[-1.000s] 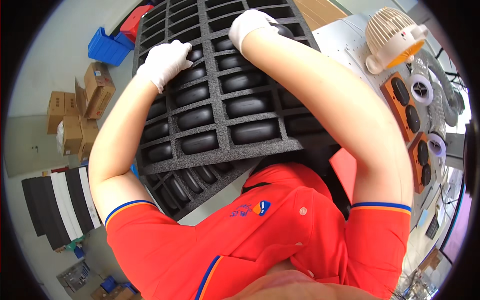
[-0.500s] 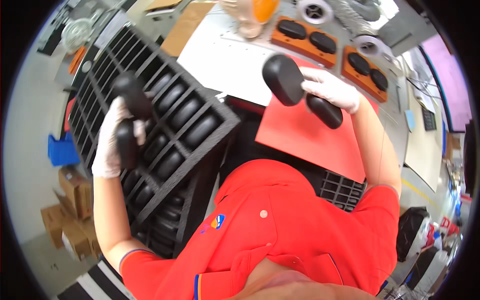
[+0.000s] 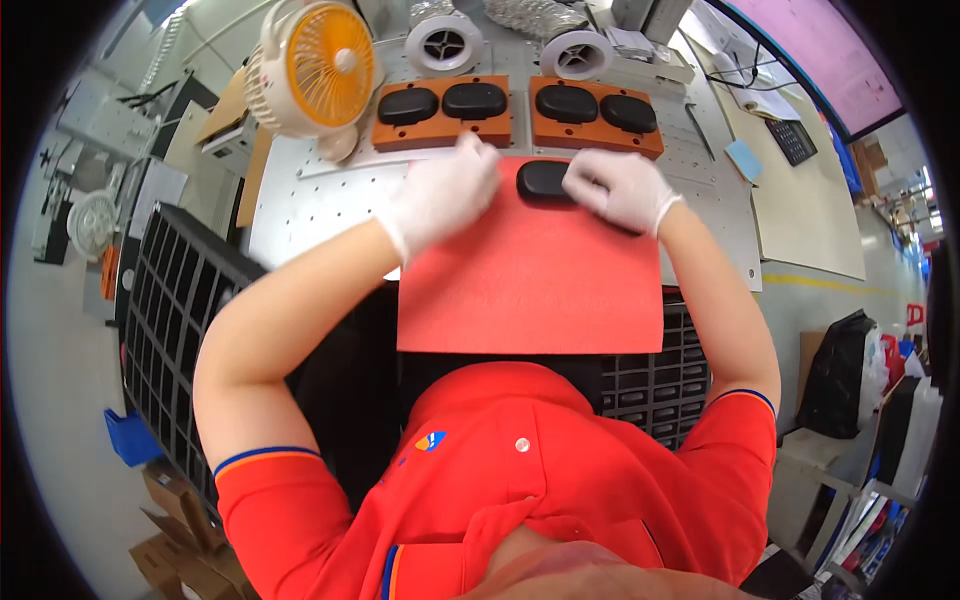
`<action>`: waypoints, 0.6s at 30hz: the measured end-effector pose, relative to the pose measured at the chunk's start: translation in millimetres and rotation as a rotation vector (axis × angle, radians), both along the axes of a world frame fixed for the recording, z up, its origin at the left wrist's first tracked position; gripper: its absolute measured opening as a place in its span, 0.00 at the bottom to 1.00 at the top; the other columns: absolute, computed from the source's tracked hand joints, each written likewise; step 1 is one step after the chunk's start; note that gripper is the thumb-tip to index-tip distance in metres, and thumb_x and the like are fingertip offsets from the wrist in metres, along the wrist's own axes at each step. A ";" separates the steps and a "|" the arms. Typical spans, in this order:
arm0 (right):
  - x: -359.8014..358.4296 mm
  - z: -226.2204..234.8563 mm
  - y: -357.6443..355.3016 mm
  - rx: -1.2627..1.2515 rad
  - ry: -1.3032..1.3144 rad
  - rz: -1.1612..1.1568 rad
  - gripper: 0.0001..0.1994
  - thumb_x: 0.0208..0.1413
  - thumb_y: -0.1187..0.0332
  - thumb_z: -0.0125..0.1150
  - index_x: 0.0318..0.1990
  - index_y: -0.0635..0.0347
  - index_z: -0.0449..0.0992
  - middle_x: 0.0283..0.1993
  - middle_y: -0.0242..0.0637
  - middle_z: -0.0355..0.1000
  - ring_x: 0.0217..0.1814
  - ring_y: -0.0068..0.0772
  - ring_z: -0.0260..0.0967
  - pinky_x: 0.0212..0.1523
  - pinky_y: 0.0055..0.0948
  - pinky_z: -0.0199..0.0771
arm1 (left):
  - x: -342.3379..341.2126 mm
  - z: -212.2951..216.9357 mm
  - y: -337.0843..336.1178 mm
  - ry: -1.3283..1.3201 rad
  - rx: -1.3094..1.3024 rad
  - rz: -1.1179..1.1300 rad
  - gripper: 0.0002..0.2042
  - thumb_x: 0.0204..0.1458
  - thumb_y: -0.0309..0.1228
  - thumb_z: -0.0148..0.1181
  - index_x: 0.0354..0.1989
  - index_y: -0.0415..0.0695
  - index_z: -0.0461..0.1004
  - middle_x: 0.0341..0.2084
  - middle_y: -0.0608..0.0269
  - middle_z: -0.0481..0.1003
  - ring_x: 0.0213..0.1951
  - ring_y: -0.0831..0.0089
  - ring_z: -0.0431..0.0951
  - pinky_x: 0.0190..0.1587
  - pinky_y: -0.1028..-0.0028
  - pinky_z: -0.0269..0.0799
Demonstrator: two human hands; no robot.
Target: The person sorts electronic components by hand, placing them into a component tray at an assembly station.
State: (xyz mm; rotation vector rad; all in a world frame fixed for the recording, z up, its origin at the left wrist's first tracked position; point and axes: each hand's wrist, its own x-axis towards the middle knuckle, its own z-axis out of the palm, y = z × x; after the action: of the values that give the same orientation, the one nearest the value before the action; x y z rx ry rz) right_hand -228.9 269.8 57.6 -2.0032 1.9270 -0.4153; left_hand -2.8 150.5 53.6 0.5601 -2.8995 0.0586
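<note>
Both my hands wear white gloves over the work table. My right hand (image 3: 622, 188) is closed, its fingertips against the right end of a black, rounded oblong case (image 3: 543, 182) lying on the red mat (image 3: 530, 290). A dark edge below that hand looks like a second case, mostly covered. My left hand (image 3: 447, 192), blurred, hovers over the mat's far left corner with its fingers bent; no case shows in it. Just beyond are the left orange fixture (image 3: 440, 135) and the right orange fixture (image 3: 597, 140), each holding two black cases.
A white and orange fan (image 3: 325, 70) stands at the far left of the perforated table. Two white round duct ends (image 3: 443, 45) sit behind the fixtures. A black gridded tray (image 3: 180, 290) is at my left; another gridded tray (image 3: 655, 375) lies below the mat at right.
My view has swung from the left tray to the table. Both hands have moved over the red mat; one case now lies there. The two cases in my left hand no longer show.
</note>
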 end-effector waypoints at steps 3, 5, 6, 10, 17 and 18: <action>25.0 -25.3 15.0 -0.110 -0.120 0.412 0.10 0.53 0.58 0.62 0.28 0.52 0.72 0.27 0.36 0.71 0.32 0.42 0.71 0.32 0.33 0.72 | 3.0 -32.9 34.5 -0.002 0.279 -0.304 0.08 0.55 0.34 0.51 0.34 0.42 0.66 0.28 0.53 0.69 0.27 0.57 0.77 0.28 0.63 0.73; 26.3 -32.6 1.4 -0.139 -0.030 0.582 0.12 0.52 0.57 0.62 0.26 0.53 0.71 0.26 0.35 0.70 0.32 0.42 0.71 0.33 0.34 0.72 | -7.8 -35.2 25.6 0.047 0.308 -0.407 0.09 0.53 0.34 0.53 0.32 0.41 0.68 0.29 0.52 0.70 0.33 0.57 0.77 0.36 0.63 0.72; 20.0 -36.5 -7.2 -0.357 -0.018 0.547 0.13 0.56 0.54 0.57 0.27 0.52 0.72 0.27 0.36 0.69 0.32 0.41 0.70 0.35 0.35 0.74 | -11.8 -33.3 9.3 0.048 0.308 -0.434 0.09 0.52 0.34 0.53 0.31 0.40 0.70 0.30 0.52 0.71 0.35 0.56 0.76 0.39 0.61 0.71; 4.8 -13.0 -68.6 -0.399 0.124 0.095 0.35 0.47 0.82 0.55 0.66 0.56 0.56 0.59 0.48 0.64 0.62 0.51 0.59 0.63 0.39 0.62 | -7.5 -14.5 -102.7 0.312 0.226 -0.027 0.16 0.48 0.34 0.61 0.44 0.41 0.73 0.43 0.50 0.73 0.49 0.52 0.71 0.53 0.59 0.66; -19.4 -12.4 -122.2 -0.055 0.670 -0.268 0.36 0.37 0.69 0.72 0.59 0.52 0.65 0.55 0.42 0.65 0.61 0.44 0.62 0.58 0.38 0.63 | 5.2 -16.9 -145.3 0.297 0.033 0.036 0.30 0.38 0.31 0.72 0.55 0.49 0.71 0.48 0.51 0.69 0.50 0.52 0.69 0.54 0.60 0.65; -23.8 -9.4 -104.5 -0.256 0.737 -0.184 0.31 0.36 0.67 0.73 0.53 0.53 0.69 0.49 0.40 0.66 0.53 0.42 0.66 0.54 0.36 0.66 | 2.7 -14.0 -130.8 0.344 0.019 0.002 0.31 0.37 0.31 0.72 0.55 0.48 0.71 0.47 0.51 0.69 0.49 0.52 0.69 0.54 0.61 0.65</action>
State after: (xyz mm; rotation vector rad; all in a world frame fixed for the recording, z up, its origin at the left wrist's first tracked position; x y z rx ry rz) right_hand -252.7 165.3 48.3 -2.3706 2.6110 0.0686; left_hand -0.1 19.7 39.6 0.5185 -2.5678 -0.0601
